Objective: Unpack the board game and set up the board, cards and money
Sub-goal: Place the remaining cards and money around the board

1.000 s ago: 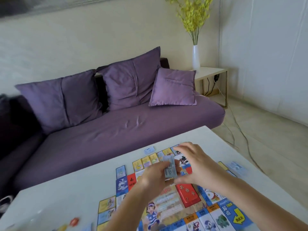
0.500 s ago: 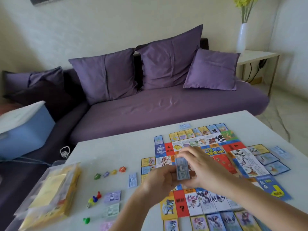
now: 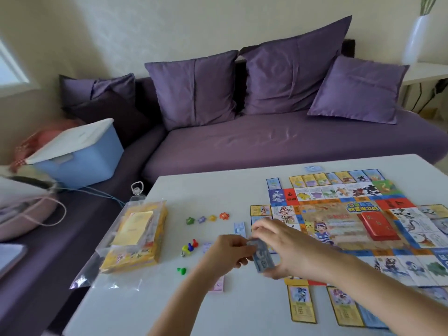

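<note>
A colourful game board lies flat on the right of the white table, ringed by property cards. Both hands hold a small stack of blue play money just left of the board. My left hand grips its left edge and my right hand curls over its top and right side. A red card deck sits on the board's middle. Small money piles lie on the table near my hands, one pink pile under my left wrist.
A yellow game box in a clear plastic bag lies at the table's left edge. Star tokens and coloured pawns sit between it and my hands. A purple sofa stands behind, with a blue storage bin at its left end.
The view has swung left and down, bringing the box, tokens and bin into sight. My hands, still holding the blue money stack, have moved left off the board's middle.
</note>
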### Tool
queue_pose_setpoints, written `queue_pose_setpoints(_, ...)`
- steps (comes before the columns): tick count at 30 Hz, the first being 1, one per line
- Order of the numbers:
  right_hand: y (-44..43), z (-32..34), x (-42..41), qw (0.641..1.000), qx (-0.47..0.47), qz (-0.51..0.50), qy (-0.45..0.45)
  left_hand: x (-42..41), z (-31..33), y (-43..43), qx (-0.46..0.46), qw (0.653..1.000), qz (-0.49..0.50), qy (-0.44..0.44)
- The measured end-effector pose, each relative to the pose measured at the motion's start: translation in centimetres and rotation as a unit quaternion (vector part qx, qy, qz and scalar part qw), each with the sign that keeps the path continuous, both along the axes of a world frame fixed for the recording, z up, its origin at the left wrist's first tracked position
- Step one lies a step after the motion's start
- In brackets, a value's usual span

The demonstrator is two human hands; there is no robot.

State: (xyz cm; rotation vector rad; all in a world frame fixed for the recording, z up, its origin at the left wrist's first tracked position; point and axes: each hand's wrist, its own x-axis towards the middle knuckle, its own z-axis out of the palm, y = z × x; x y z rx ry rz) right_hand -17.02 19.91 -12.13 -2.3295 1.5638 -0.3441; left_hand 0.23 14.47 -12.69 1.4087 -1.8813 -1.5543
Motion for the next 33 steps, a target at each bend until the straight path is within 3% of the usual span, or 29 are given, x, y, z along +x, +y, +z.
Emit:
queue_pose_setpoints(2, -0.4, -0.1, 1.7, 0.994, 0.062, -0.04, -0.081, 1.7, -0.4, 0.0, -0.009, 0.998, 0.05, 0.026)
queue_pose_setpoints(4, -0.6, -0.7, 3.3, 0.965, 0.118, -0.105, -0.211, 3.1, -1.0, 0.3, -0.012, 0.989, 0.123, 0.076)
queue_pose_setpoints(7, -0.6, -2.1, 5.7, 0.874, 0.174, -0.189, -0.413, 5.0, -2.3, 1.2, -0.02, 0.97, 0.208, 0.126)
queue_pose_setpoints(9, -0.3, -3.2, 7.0, 0.833, 0.176, -0.222, -0.475, 5.8, -3.2, 2.2, -0.021, 0.965, 0.222, 0.135)
queue_pose_setpoints(12, -0.2, -4.6, 8.4, 0.845, 0.168, -0.228, -0.453, 7.4, -4.1, 3.3, -0.016, 0.968, 0.221, 0.118)
queue_pose_setpoints(17, 0.3, -5.1, 9.8, 0.914, 0.172, -0.148, -0.336, 10.9, -4.4, 4.1, -0.055, 0.988, 0.145, -0.021)
queue_pose_setpoints(22, 0.8, -6.0, 10.9, 0.943, 0.15, -0.133, -0.266, 12.5, -4.8, 4.3, -0.042, 0.989, 0.115, -0.081)
queue_pose_setpoints(25, 0.7, -7.2, 9.9, 0.973, 0.079, -0.174, -0.126, 12.5, -5.6, 4.2, -0.026, 0.987, 0.104, -0.121)
queue_pose_setpoints(28, 1.2, -8.3, 9.1, 0.98, 0.056, -0.187, -0.041, 12.3, -6.3, 4.1, -0.012, 0.984, 0.11, -0.143)
queue_pose_setpoints(33, 1.5, -8.8, 9.3, 0.982, 0.051, -0.181, -0.019, 11.9, -7.0, 3.4, -0.021, 0.974, 0.142, -0.175)
